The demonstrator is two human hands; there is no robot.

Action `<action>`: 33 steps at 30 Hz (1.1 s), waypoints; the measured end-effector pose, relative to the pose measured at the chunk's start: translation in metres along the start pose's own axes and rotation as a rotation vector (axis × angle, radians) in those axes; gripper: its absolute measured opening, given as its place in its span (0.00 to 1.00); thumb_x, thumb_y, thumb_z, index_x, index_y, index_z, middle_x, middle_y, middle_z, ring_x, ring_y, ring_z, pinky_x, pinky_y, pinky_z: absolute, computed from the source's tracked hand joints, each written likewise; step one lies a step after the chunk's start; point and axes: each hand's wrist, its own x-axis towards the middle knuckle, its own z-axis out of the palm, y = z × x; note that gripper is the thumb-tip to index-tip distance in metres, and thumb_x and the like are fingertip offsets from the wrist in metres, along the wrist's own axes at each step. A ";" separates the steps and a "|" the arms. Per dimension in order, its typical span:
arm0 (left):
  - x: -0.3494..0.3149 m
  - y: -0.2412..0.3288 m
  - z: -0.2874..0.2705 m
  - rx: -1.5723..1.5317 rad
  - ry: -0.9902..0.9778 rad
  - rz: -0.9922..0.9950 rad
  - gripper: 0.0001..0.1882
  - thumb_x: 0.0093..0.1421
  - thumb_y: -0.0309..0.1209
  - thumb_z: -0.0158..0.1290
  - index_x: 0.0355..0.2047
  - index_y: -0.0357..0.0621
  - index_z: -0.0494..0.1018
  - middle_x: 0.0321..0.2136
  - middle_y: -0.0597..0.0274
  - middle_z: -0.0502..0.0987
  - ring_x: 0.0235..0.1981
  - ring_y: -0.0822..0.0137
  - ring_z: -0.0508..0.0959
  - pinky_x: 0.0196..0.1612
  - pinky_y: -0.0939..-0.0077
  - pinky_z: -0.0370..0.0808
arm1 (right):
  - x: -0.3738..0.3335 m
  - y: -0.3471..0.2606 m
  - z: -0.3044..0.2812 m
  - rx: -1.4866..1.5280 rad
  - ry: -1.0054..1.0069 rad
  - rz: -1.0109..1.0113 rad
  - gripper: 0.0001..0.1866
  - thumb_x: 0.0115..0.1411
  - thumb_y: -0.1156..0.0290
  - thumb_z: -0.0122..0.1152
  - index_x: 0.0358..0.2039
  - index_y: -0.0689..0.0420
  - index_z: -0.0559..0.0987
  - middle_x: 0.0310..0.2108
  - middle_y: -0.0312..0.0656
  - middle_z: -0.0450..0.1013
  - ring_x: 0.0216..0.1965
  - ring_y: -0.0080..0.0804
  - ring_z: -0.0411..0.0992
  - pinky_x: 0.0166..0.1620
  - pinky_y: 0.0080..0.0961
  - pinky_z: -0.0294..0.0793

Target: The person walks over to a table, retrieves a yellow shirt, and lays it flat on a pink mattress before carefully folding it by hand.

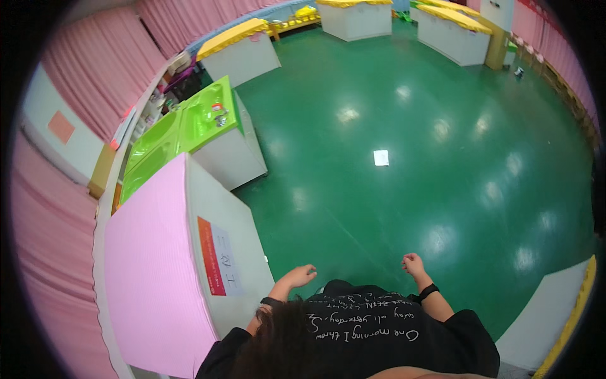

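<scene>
My left hand [299,276] hangs in front of my body, beside the white side of the pink-topped cabinet [144,265]. Its fingers are loosely bent and apart, with nothing seen in them. Over the green floor on the other side, my right hand [413,264] is held out from my dark shirt. Its fingers curl a little but stay apart, and I see no object in it. Each wrist wears a dark band. Farther ahead, out of reach of both hands, a small white sheet [380,158] lies flat on the floor.
Behind the pink-topped cabinet, a bright green sink unit [208,117] with taps stands at the left. White cabinets with yellow covers [237,57] line the far side. Another yellow-edged white cabinet [546,316] is close at the lower right. Pink curtains [101,69] hang along the walls.
</scene>
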 end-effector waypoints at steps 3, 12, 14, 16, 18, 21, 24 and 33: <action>0.072 0.009 0.028 -0.282 -0.047 0.025 0.21 0.57 0.43 0.43 0.45 0.43 0.65 0.33 0.56 0.75 0.35 0.61 0.74 0.39 0.66 0.70 | 0.011 0.025 -0.059 0.112 0.043 -0.006 0.10 0.55 0.68 0.48 0.37 0.58 0.69 0.25 0.39 0.70 0.20 0.26 0.69 0.18 0.23 0.67; 0.237 -0.035 0.049 -1.772 0.146 -0.595 0.12 0.57 0.33 0.39 0.36 0.38 0.65 0.33 0.55 0.71 0.35 0.60 0.73 0.34 0.67 0.71 | 0.084 0.024 -0.161 0.108 0.109 0.275 0.12 0.51 0.70 0.52 0.35 0.61 0.70 0.29 0.42 0.72 0.24 0.32 0.73 0.22 0.27 0.71; 0.285 -0.062 0.054 -1.753 0.107 -0.593 0.12 0.57 0.33 0.39 0.35 0.38 0.65 0.31 0.55 0.72 0.32 0.59 0.73 0.32 0.66 0.72 | 0.115 0.011 -0.185 0.096 0.169 0.300 0.13 0.50 0.70 0.53 0.36 0.60 0.69 0.29 0.42 0.72 0.24 0.31 0.73 0.21 0.25 0.71; 0.340 -0.065 0.046 -1.725 0.056 -0.586 0.12 0.56 0.33 0.39 0.35 0.38 0.66 0.29 0.55 0.72 0.29 0.58 0.73 0.30 0.65 0.72 | 0.154 -0.016 -0.217 -0.028 0.126 0.282 0.13 0.48 0.72 0.54 0.36 0.61 0.69 0.28 0.42 0.72 0.22 0.30 0.72 0.20 0.24 0.70; 0.378 -0.058 0.040 -1.264 0.080 -0.704 0.10 0.56 0.32 0.41 0.30 0.39 0.69 0.24 0.54 0.74 0.24 0.58 0.74 0.27 0.65 0.72 | 0.201 -0.035 -0.253 -0.149 0.103 0.266 0.14 0.47 0.73 0.55 0.36 0.62 0.69 0.28 0.42 0.72 0.21 0.30 0.72 0.19 0.24 0.70; 0.467 0.002 0.000 -0.636 0.029 -0.563 0.11 0.52 0.34 0.43 0.28 0.39 0.70 0.22 0.53 0.74 0.24 0.58 0.74 0.27 0.66 0.71 | 0.251 -0.067 -0.310 -0.182 0.201 0.212 0.15 0.46 0.73 0.55 0.36 0.63 0.69 0.28 0.42 0.72 0.20 0.29 0.72 0.19 0.23 0.70; 0.555 0.083 -0.042 -0.377 -0.013 -0.295 0.12 0.49 0.35 0.45 0.25 0.39 0.72 0.20 0.52 0.74 0.24 0.58 0.74 0.28 0.66 0.70 | 0.295 -0.099 -0.352 -0.066 0.366 0.146 0.15 0.46 0.74 0.55 0.36 0.62 0.70 0.26 0.42 0.72 0.20 0.29 0.72 0.19 0.23 0.69; 0.768 0.246 -0.128 0.007 -0.334 0.259 0.15 0.52 0.38 0.45 0.34 0.40 0.71 0.32 0.54 0.75 0.35 0.56 0.74 0.37 0.64 0.70 | 0.447 -0.144 -0.485 0.553 0.619 0.286 0.13 0.53 0.69 0.49 0.40 0.55 0.68 0.30 0.41 0.70 0.28 0.34 0.70 0.26 0.32 0.69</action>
